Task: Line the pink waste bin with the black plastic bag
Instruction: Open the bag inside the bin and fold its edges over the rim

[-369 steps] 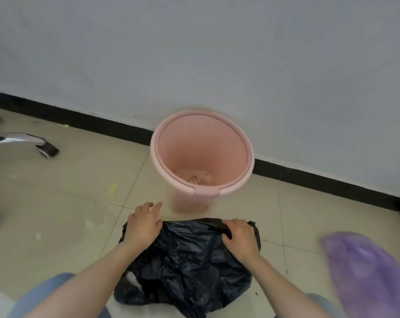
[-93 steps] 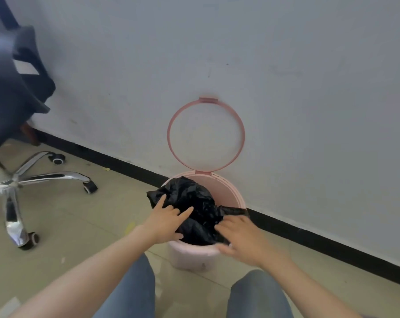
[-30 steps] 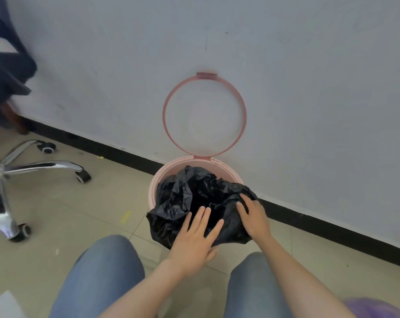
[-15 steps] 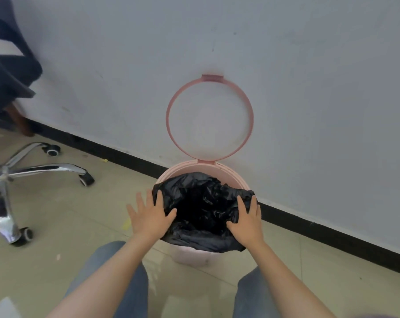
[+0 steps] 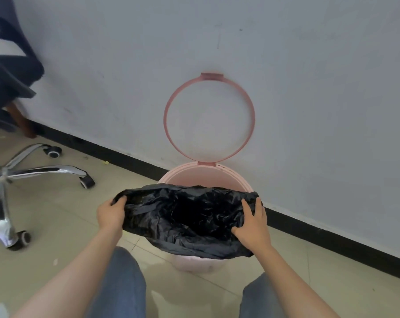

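Note:
The pink waste bin (image 5: 201, 176) stands on the floor against the wall, its pink ring lid (image 5: 209, 118) flipped up and leaning on the wall. The black plastic bag (image 5: 185, 216) sits in the bin with its mouth stretched wide, draped over the near rim and down the front. The far rim shows bare pink. My left hand (image 5: 110, 214) grips the bag's left edge, pulled out past the bin's side. My right hand (image 5: 252, 223) holds the bag's right edge with fingers curled over it.
An office chair's chrome wheeled base (image 5: 22, 175) stands to the left on the tiled floor. A black baseboard (image 5: 332, 244) runs along the grey wall behind the bin. My knees in blue jeans (image 5: 123, 285) are just in front of the bin.
My hands went from lying flat on the bag at the rim to gripping its edges. They have pulled apart, stretching the bag's mouth wider to the left and right.

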Demonstrator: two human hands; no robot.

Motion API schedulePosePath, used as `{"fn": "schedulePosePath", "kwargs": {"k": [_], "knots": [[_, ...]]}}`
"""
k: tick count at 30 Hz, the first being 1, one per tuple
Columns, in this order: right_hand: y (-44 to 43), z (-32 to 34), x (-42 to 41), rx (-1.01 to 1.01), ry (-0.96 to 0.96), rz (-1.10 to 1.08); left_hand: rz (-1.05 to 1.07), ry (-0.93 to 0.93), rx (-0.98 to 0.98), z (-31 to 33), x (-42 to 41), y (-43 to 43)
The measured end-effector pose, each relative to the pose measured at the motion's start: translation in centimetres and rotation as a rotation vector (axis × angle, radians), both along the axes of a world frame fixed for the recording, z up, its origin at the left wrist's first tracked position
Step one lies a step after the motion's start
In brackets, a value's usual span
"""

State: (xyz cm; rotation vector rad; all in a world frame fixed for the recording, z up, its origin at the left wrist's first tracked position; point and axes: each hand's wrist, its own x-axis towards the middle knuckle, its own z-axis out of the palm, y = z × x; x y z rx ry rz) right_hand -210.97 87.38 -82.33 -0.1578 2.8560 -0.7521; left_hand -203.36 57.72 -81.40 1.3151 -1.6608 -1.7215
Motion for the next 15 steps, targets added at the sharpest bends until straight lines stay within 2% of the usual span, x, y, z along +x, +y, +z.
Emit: {"fn": "schedulePosePath", "kwargs": {"k": [2, 4, 6, 8, 9, 10, 11, 12, 14, 15], "knots": [[0.0, 0.0, -0.1, -0.005, 0.004, 0.008, -0.05, -0.078, -0.066, 0.0, -0.5, -0.4], [-0.1, 0.0, -0.1, -0.006, 0.01, 0.006, -0.114, -0.237, -0.289, 0.3, -0.7, -0.1], [-0.2, 0.0, -0.1, -0.007, 0.009, 0.001, -0.163, -0.289, -0.723, 1.0, 0.0, 1.0], [-0.3, 0.1, -0.2, -0.011, 0.009, -0.002, -0.304, -0.159, -1.216, 1.5, 1.0, 3.4], [-0.4, 0.1, -0.2, -0.013, 0.011, -0.003, -0.429, -0.137, -1.406, 1.3, 1.4, 4.6], [-0.4, 0.1, -0.3, -0.015, 0.011, -0.004, -0.565, -0.177, -1.504, 1.1, 1.8, 5.7], [-0.5, 0.1, -0.4, -0.016, 0.01, -0.005, -0.7, -0.276, -1.462, 0.9, 2.0, 6.4], [-0.6, 0.1, -0.4, -0.017, 0.008, -0.007, -0.791, -0.371, -1.332, 0.7, 2.1, 6.8], [-0.6, 0.1, -0.5, -0.024, 0.005, -0.012, -0.873, -0.47, -0.936, -0.6, 2.0, 6.5], [-0.7, 0.1, -0.5, -0.025, 0.005, -0.014, -0.873, -0.432, -0.733, -1.2, 2.1, 6.3]]}}
